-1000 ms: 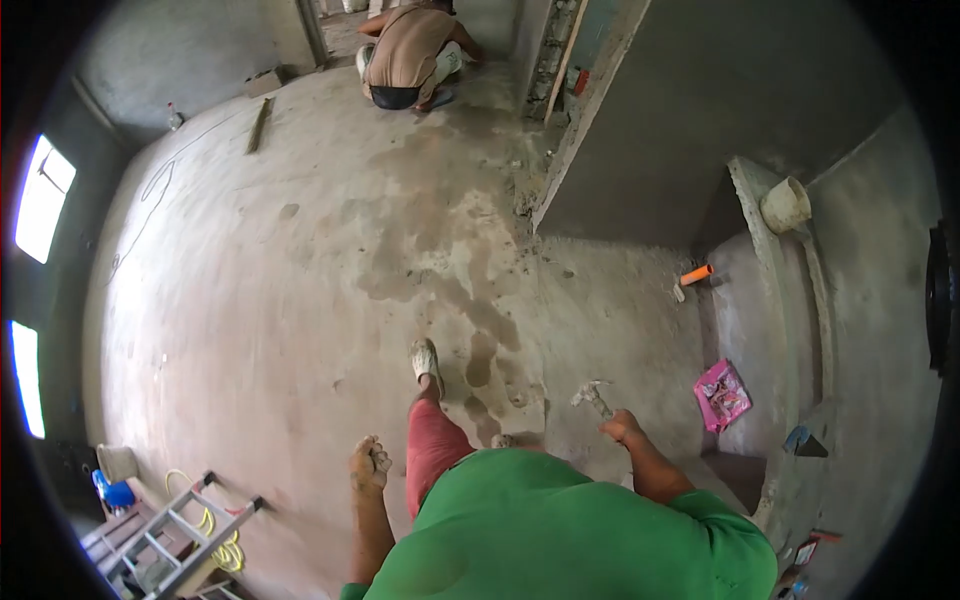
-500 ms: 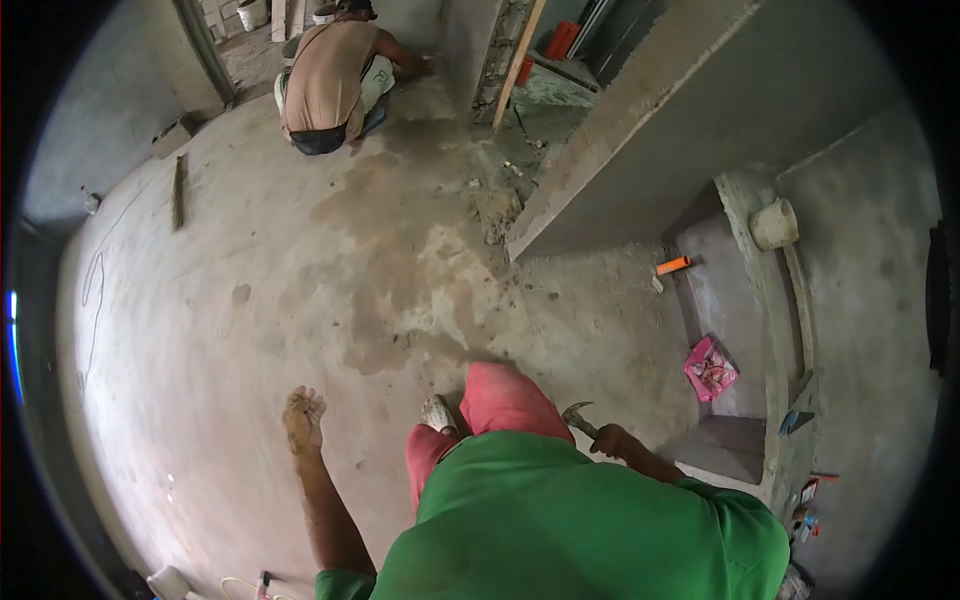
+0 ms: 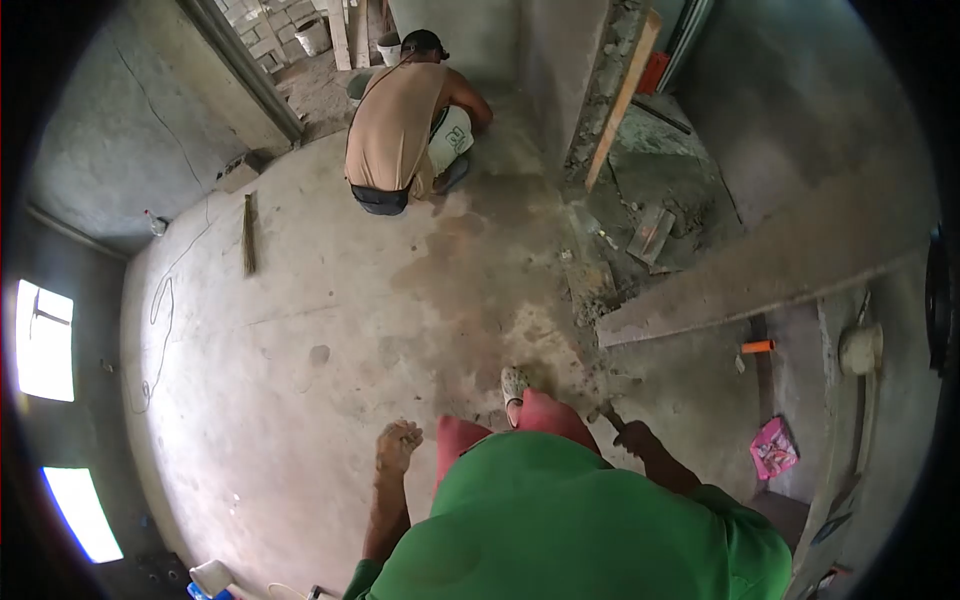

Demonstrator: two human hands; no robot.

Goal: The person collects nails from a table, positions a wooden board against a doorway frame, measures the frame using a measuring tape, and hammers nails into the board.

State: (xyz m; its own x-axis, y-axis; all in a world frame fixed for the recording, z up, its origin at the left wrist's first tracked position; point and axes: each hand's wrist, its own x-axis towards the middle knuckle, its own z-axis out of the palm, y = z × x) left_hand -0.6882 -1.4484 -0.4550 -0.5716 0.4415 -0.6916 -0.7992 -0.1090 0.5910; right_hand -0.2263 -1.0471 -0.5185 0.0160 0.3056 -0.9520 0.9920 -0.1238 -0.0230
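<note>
My right hand (image 3: 637,438) is closed around the handle of a claw hammer (image 3: 608,414), held out beside my right knee with its head pointing ahead. The hammer is somewhat blurred. My left hand (image 3: 398,447) hangs in the air left of my knees, fingers loosely bent and apart, with nothing visible in it. Below both hands lies the bare concrete floor (image 3: 320,420). One shoe (image 3: 514,383) shows in front of my legs.
A co-worker (image 3: 400,130) squats ahead by the wall. A low wall (image 3: 720,300) juts in from the right. A broom-like bundle (image 3: 249,235), a loose cable (image 3: 165,290) and a concrete block (image 3: 238,172) lie to the left. A pink bag (image 3: 774,448) and an orange pipe (image 3: 758,347) are at right.
The view has shifted forward and turned left, so the co-worker and doorway appear nearer. My left hand has come closer to my body. The hammer stays in my right hand.
</note>
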